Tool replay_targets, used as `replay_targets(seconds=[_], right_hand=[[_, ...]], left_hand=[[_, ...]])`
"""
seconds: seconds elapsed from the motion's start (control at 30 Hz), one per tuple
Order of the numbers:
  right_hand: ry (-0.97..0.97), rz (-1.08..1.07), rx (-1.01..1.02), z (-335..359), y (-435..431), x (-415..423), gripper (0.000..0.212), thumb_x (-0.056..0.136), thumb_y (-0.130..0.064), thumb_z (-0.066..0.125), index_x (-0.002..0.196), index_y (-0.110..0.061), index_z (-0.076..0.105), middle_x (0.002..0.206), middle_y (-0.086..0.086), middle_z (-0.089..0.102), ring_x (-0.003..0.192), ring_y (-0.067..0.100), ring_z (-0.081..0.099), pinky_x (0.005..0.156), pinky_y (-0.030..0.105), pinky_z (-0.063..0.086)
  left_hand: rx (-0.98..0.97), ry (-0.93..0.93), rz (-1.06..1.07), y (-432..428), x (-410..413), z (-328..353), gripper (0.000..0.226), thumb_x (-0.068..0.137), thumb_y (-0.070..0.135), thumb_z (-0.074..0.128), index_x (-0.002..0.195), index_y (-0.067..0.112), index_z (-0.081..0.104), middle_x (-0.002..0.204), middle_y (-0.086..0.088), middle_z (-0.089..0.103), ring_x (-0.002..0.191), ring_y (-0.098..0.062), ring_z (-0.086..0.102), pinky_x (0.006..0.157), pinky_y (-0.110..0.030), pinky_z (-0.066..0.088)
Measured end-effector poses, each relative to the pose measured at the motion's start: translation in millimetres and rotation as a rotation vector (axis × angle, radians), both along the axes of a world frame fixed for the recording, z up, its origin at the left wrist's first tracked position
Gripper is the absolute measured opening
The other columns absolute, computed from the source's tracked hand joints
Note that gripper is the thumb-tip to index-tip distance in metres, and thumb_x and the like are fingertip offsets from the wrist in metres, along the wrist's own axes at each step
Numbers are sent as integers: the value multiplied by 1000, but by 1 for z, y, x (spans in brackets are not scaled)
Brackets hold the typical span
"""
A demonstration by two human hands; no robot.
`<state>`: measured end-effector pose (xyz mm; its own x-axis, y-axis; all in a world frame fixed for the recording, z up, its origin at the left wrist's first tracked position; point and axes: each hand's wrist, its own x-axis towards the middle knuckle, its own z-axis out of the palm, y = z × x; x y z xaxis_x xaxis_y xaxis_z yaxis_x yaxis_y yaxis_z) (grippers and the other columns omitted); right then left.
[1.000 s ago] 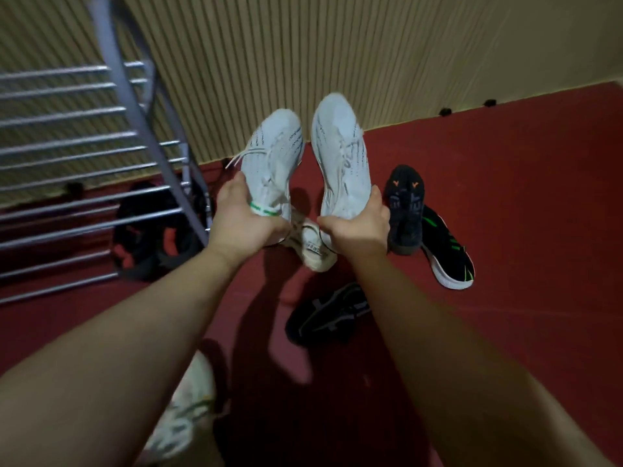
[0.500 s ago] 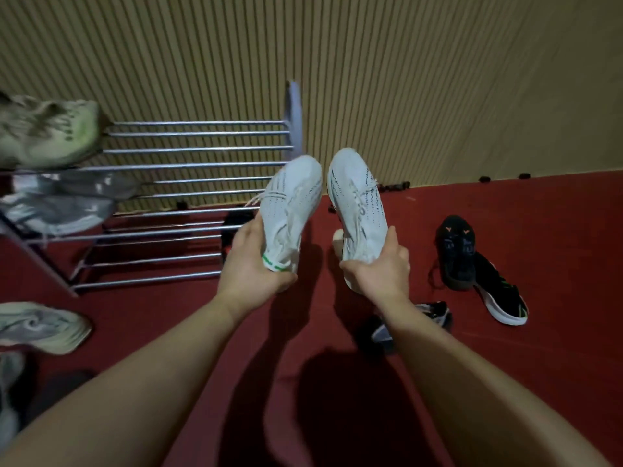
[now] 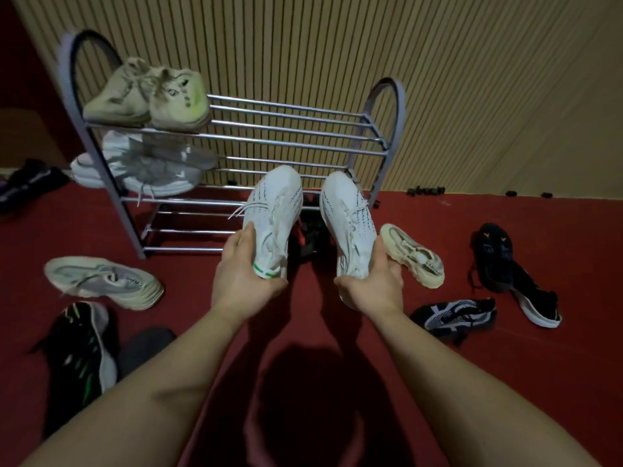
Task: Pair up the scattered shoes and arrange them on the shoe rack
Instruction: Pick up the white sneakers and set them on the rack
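My left hand (image 3: 244, 281) grips the heel of a white knit sneaker (image 3: 274, 210) with a green heel stripe. In my right hand (image 3: 374, 284) I hold the matching white sneaker (image 3: 349, 220) by its heel. Both toes point at the metal shoe rack (image 3: 296, 129), in front of its lower tiers. A beige pair (image 3: 148, 96) sits on the rack's top tier at the left. Below it, a white-grey pair (image 3: 145, 166) rests on the middle tier.
Loose shoes lie on the red carpet: a cream chunky sneaker (image 3: 101, 281) and a black-green one (image 3: 81, 352) at left, another cream sneaker (image 3: 414, 254), a black-white knit shoe (image 3: 455, 316) and two black shoes (image 3: 495, 257) at right. A slatted wall stands behind the rack.
The view has swung left, bringing the whole rack into sight. Both hands have carried the white pair closer to the rack's front, still held by the heels.
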<state>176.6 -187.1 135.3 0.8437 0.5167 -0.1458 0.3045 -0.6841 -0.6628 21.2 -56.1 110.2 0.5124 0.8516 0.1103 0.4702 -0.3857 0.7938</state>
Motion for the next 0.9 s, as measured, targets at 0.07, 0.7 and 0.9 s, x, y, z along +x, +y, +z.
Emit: replay_targets(seconds=[0.07,0.7,0.9], right_hand=[[-33,21,-40,-2,11,-14,103,71,-40,73,149,-40,6,137,9,32,131,30,33,107,39,33],[71,-36,-135,4,127,-39,107,72,-40,74,150,-34,2,142,17,33,133,36,34,106,44,35],[94,8,-103,-7,170,-3,105,74,-40,71,150,-36,-1,141,16,32,129,35,36,102,46,36]], left_hand=[[5,-5,7,11,-14,-3,107,63,26,80,151,21,19,152,-2,25,134,-23,36,108,-36,35],[-202,-61,81,95,-45,-3,107,59,23,78,150,25,21,145,-2,33,124,-22,43,100,-30,40],[-148,42,114,121,1,9,103,48,33,74,142,23,32,135,-7,42,116,-26,50,98,-39,46]])
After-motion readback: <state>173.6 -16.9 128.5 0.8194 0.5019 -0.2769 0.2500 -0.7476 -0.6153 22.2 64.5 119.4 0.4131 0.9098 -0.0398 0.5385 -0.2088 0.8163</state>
